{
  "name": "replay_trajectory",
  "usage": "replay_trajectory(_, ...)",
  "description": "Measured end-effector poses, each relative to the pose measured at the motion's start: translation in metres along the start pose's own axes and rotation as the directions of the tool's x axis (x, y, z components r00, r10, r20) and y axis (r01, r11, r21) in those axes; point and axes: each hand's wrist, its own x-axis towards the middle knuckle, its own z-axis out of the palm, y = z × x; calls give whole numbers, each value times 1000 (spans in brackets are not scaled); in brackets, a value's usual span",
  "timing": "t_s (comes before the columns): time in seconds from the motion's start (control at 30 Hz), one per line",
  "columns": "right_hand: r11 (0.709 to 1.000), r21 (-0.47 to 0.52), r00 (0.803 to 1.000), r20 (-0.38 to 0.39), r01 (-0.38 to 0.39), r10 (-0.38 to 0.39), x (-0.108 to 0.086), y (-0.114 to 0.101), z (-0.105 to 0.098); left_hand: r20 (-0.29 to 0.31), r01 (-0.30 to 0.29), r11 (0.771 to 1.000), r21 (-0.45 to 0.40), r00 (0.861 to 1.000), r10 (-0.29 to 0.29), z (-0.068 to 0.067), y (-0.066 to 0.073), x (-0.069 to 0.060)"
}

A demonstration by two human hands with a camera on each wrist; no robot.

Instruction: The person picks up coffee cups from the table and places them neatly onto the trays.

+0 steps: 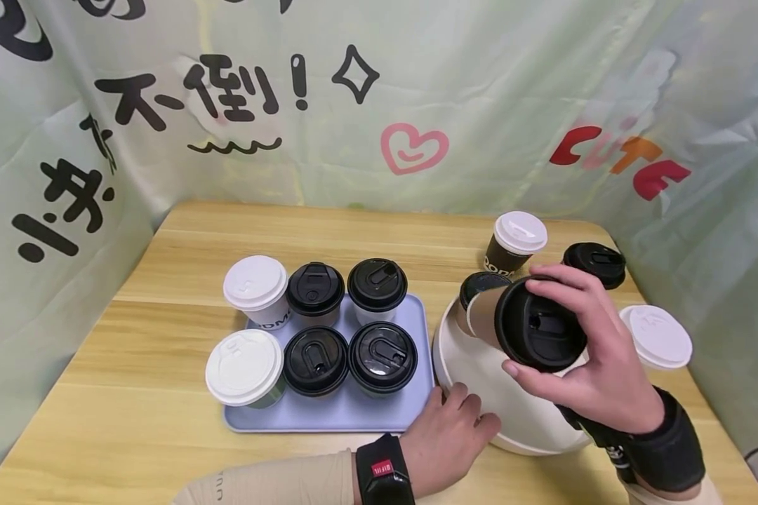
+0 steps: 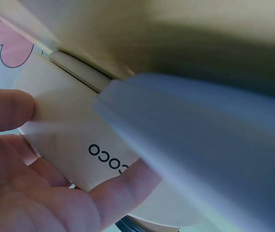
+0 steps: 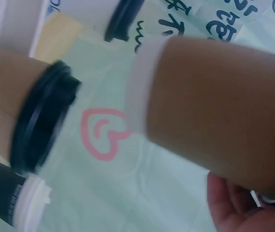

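My right hand (image 1: 613, 365) grips a brown paper coffee cup (image 1: 530, 340) around its black lid, thumb below and fingers over the top. The cup is tilted, lid towards me and base pointing left, above a round white stand (image 1: 512, 400). In the right wrist view the held cup's brown sleeve (image 3: 215, 111) fills the right side. My left hand (image 1: 448, 442) rests against the stand's near left side; its fingers touch the wall printed "coco" in the left wrist view. Behind the held cup, another brown cup with a black lid (image 1: 480, 284) stands on the round stand, partly hidden.
A blue tray (image 1: 328, 421) left of the stand carries several lidded cups in two rows, black lids and white lids (image 1: 245, 368). Around the stand's far and right sides are a white-lidded dark cup (image 1: 508, 245), a black-lidded cup (image 1: 596, 263) and a white-lidded cup (image 1: 657, 337). Printed cloth hangs behind.
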Motion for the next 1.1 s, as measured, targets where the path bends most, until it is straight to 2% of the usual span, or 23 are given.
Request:
replay_trajectory(0.17, 998, 32, 998, -31, 56, -55, -9, 2, 3, 6, -2, 1000, -9, 1000, 2, 0, 1, 0)
replay_trajectory(0.47, 993, 122, 1000, -7, 3, -2, -24, 4, 3, 59, -3, 1000, 11, 998, 3, 0, 2, 0)
replay_trajectory(0.7, 991, 121, 999, 19, -52, 50, -28, 5, 6, 118, -3, 1000, -2, 993, 4, -2, 1, 2)
replay_trajectory(0.87, 988, 128, 995, 48, -89, 83, -32, 9, 7, 113, -6, 1000, 14, 994, 4, -3, 1, 2)
replay_trajectory(1.0, 989, 81, 991, 77, -120, 114, -37, 16, 8, 108, -10, 999, 30, 994, 6, -2, 1, 2)
replay_trajectory(1.1, 993, 44, 990, 93, -112, 108, -39, 21, 9, 98, -13, 999, 41, 995, 9, -2, 1, 2)
